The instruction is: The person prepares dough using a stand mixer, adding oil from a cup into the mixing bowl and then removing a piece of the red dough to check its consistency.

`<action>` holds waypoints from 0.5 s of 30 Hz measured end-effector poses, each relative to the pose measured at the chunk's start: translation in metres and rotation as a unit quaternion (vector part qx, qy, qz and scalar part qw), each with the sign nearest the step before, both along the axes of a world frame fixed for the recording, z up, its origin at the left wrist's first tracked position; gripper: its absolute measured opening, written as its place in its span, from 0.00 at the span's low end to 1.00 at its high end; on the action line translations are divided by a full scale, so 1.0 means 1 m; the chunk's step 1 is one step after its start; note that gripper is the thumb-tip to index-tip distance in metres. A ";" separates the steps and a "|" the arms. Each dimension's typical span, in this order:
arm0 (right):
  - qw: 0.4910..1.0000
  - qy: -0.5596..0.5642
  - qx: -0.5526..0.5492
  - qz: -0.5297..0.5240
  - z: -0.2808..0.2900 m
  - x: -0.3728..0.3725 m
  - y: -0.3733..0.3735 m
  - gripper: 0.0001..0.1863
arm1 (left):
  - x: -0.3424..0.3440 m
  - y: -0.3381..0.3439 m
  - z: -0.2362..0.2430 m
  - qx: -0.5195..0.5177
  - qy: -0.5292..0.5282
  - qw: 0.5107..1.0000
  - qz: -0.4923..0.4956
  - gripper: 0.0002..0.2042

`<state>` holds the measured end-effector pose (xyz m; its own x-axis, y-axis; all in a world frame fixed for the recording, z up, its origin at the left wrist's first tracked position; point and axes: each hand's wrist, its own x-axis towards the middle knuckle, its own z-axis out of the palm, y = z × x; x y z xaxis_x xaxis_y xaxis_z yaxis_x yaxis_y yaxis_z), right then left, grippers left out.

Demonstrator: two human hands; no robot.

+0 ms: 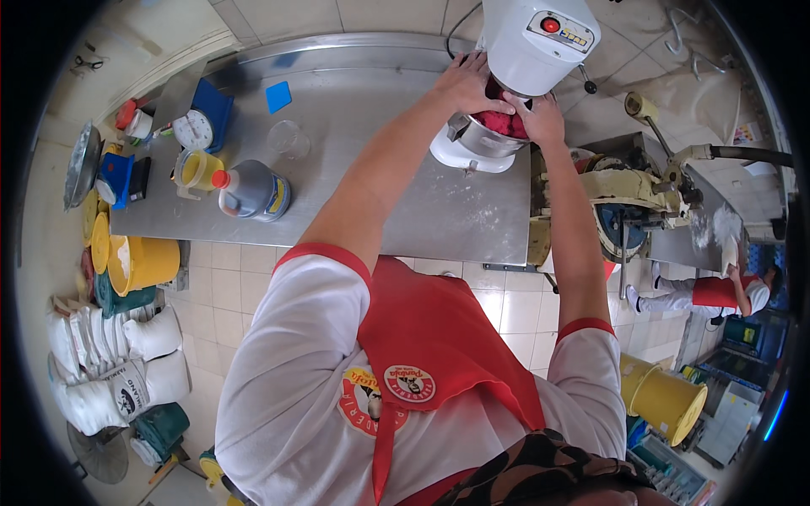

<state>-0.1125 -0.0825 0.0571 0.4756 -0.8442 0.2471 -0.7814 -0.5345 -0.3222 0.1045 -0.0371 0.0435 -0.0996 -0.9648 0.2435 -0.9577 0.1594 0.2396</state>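
Note:
A white stand mixer (540, 42) stands at the far edge of the steel table, its metal mixing bowl (489, 142) beneath the head. Bright red-pink dough (504, 122) fills the bowl. Around the bowl's left side my left hand (469, 84) is closed, its thumb lying across the top by the dough. My right hand (541, 116) grips the right side, its thumb pointing inward toward the other one. Some fingertips of both hands are hidden behind the bowl and mixer head.
On the steel table (354, 110) are a brown-filled jug (255, 192), a yellow measuring jug (199, 170), a clear cup (288, 140), a blue scraper (278, 97) and a scale (193, 130). Machinery (624, 190) stands right. Farther right, a person (717, 292) works. Sacks (126, 371) lie left.

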 end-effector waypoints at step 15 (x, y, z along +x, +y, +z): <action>1.000 0.011 -0.006 0.006 0.000 -0.001 0.003 0.50 | -0.002 0.003 0.004 0.016 -0.003 1.000 -0.003 0.65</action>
<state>-0.1135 -0.0794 0.0575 0.4906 -0.8357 0.2469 -0.7818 -0.5472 -0.2988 0.1027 -0.0344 0.0471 -0.1059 -0.9717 0.2112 -0.9583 0.1564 0.2392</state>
